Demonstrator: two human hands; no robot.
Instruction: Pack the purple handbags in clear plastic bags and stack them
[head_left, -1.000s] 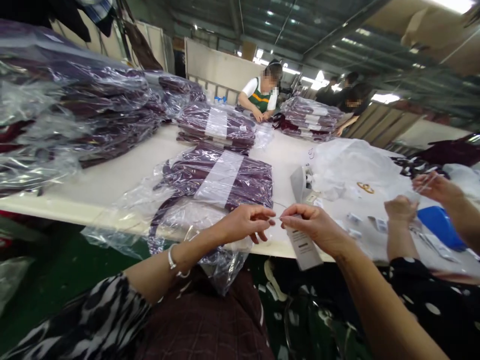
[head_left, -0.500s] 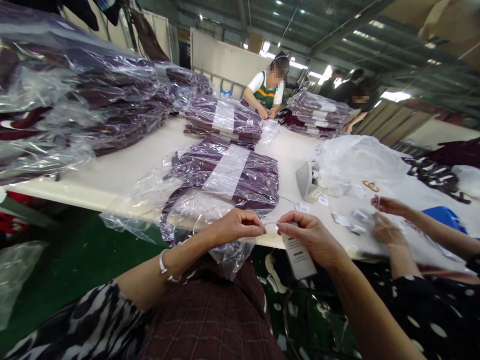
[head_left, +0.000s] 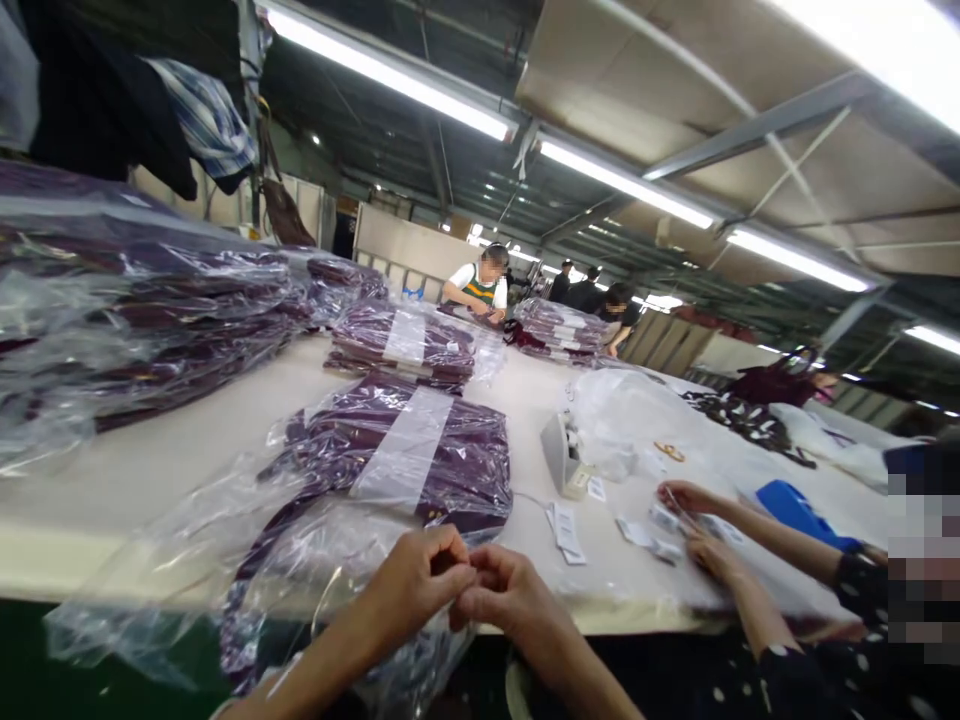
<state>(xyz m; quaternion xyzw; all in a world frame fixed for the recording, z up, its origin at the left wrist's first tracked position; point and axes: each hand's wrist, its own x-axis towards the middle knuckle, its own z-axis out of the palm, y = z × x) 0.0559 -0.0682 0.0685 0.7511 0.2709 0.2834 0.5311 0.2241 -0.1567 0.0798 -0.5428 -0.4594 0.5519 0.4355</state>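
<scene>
My left hand (head_left: 424,575) and my right hand (head_left: 506,590) meet at the table's front edge, fingertips pinched together. Whatever lies between the fingers is too small or hidden to make out. Just beyond them lies a dark purple garment in clear plastic (head_left: 476,455), with a white paper band (head_left: 409,450) across it. A purple strap (head_left: 259,540) in loose plastic curves down over the edge to the left of my hands. White tags (head_left: 566,532) with a thin string lie on the table to the right of the garment.
Wrapped garments are piled at the left (head_left: 150,330) and farther back (head_left: 405,345). A white box (head_left: 562,455), clear plastic sheeting (head_left: 622,400) and a blue object (head_left: 799,510) are to the right. A co-worker's hands (head_left: 697,520) handle small items there. Another person (head_left: 480,285) works across the table.
The view has tilted up. My hands have come together, closing the gap between them. The white tag that hung at my right hand no longer shows there; tags now lie on the table.
</scene>
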